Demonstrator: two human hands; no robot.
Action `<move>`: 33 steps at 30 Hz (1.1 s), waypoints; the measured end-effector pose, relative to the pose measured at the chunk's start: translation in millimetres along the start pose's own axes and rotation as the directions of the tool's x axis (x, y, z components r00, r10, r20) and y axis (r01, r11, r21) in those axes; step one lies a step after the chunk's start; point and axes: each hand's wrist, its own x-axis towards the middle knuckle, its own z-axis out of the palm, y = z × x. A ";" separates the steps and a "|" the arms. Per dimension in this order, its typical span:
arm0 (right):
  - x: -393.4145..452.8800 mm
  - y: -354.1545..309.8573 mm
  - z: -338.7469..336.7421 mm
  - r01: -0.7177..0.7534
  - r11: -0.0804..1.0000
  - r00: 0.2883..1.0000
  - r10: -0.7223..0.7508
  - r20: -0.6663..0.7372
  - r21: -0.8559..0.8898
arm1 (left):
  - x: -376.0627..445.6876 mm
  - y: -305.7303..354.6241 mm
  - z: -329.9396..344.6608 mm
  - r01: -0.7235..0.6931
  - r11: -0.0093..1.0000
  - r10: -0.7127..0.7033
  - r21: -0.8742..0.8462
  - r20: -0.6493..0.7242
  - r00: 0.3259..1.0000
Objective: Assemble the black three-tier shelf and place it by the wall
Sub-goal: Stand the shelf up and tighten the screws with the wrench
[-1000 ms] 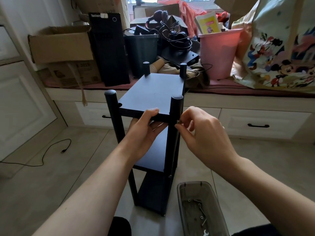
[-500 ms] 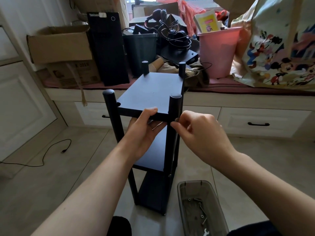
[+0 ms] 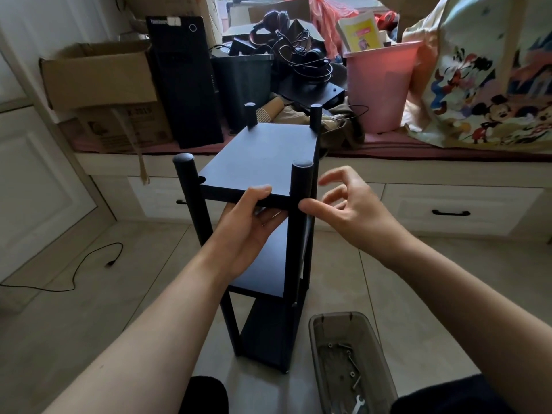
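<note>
Upright shelf [image 3: 263, 156]: black, three tiers, standing on the floor tiles near the window bench [image 3: 418, 168].
Left hand [image 3: 248, 231]: grips the top board's near edge.
Right hand [image 3: 349, 210]: fingers spread, thumb touching the near right post.
Tray [image 3: 334, 321]: near right, holding screws [image 3: 348, 352].

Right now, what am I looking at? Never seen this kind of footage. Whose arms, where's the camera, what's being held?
There is no machine here. The one view comes from a wide-angle camera worn on a person's head, looking forward and down, so the two bare arms are the wearer's own. They are putting together a black three-tier shelf that stands upright on the tiled floor. The left hand grips the front edge of the top board, thumb on top. The right hand holds nothing; its fingers are loosely spread and the thumb tip touches the near right post. Beside the shelf's foot sits a clear plastic box with screws and a small wrench.
</note>
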 end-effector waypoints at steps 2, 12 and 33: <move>7.1 4.9 -1.4 -0.012 0.989 0.988 -0.011 0.157 0.146 | -1.3 0.7 0.1 0.010 1.000 -0.009 -0.015 0.004 1.000; 20.7 15.5 3.8 -0.034 0.928 0.947 -0.090 0.310 0.372 | -24.1 16.8 5.3 0.110 0.955 -0.031 0.275 -0.279 0.960; 23.5 13.5 -1.0 -0.145 0.863 0.931 -0.047 0.362 0.484 | -13.8 16.2 21.5 -0.248 -0.097 0.489 0.964 0.263 0.832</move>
